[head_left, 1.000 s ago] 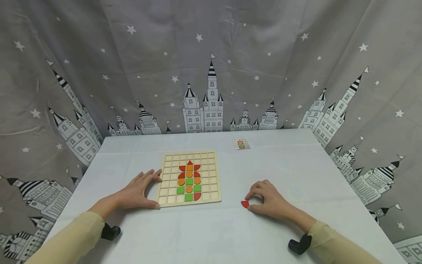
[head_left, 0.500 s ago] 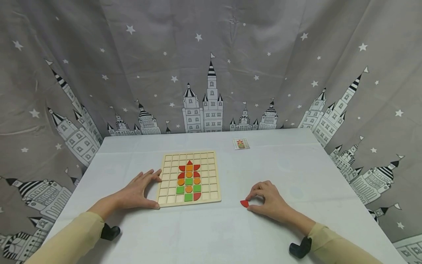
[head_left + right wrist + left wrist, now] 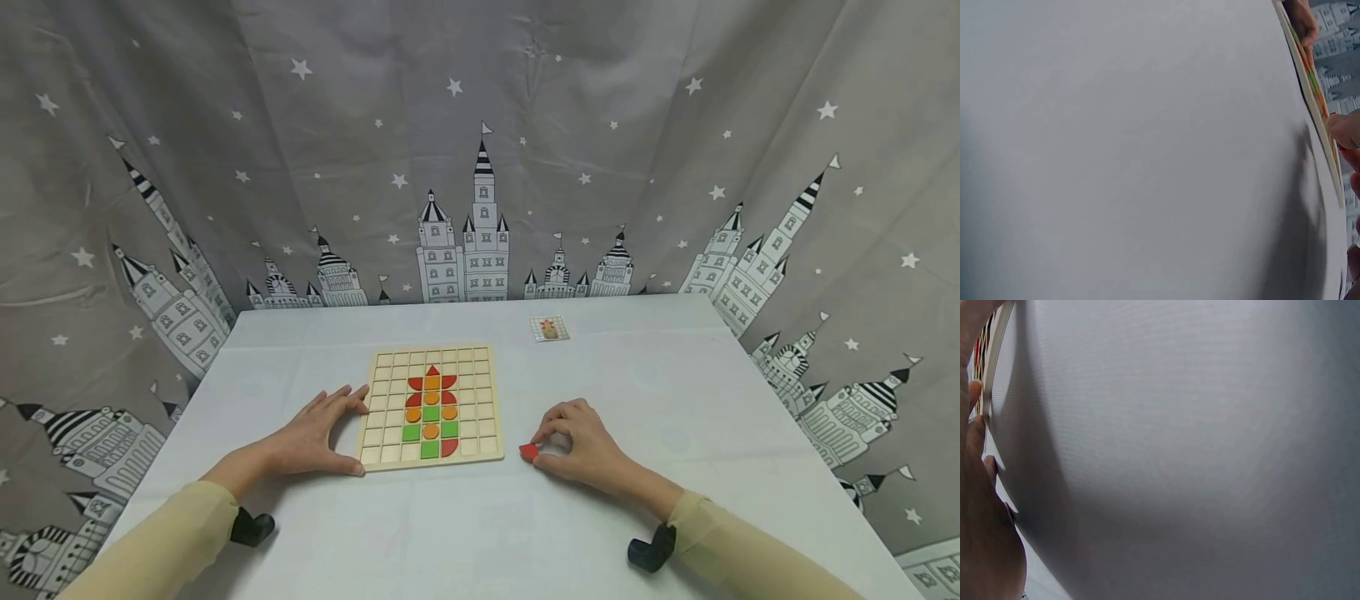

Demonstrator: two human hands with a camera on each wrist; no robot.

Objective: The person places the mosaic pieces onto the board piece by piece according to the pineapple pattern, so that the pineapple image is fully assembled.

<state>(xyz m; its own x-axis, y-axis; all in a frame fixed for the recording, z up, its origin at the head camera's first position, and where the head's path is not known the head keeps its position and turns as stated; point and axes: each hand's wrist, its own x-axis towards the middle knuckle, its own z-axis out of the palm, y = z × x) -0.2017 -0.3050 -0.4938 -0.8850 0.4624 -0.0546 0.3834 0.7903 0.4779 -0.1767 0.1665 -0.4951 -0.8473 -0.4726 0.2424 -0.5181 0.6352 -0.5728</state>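
Observation:
A wooden grid board [image 3: 480, 454] lies on the white table [image 3: 480, 533], with red, orange and green pieces [image 3: 431, 412] set in its middle columns. My left hand [image 3: 318, 433] rests flat against the board's left edge, fingers straight. My right hand [image 3: 577, 446] pinches a small red piece [image 3: 529, 452] on the table just right of the board's near right corner. In the left wrist view only the side of the hand [image 3: 979, 519] and the board's edge [image 3: 999, 347] show. The right wrist view shows the board's edge [image 3: 1316, 112] and fingertips [image 3: 1344, 131].
A small picture card [image 3: 548, 327] lies at the back of the table, right of centre. A grey curtain [image 3: 480, 150] printed with castles and stars hangs behind and at both sides. Black wrist mounts [image 3: 251, 527] sit near the table's front edge.
My right hand has slid left across the table with the red piece, from well right of the board to close beside its near right corner. The left hand has stayed still.

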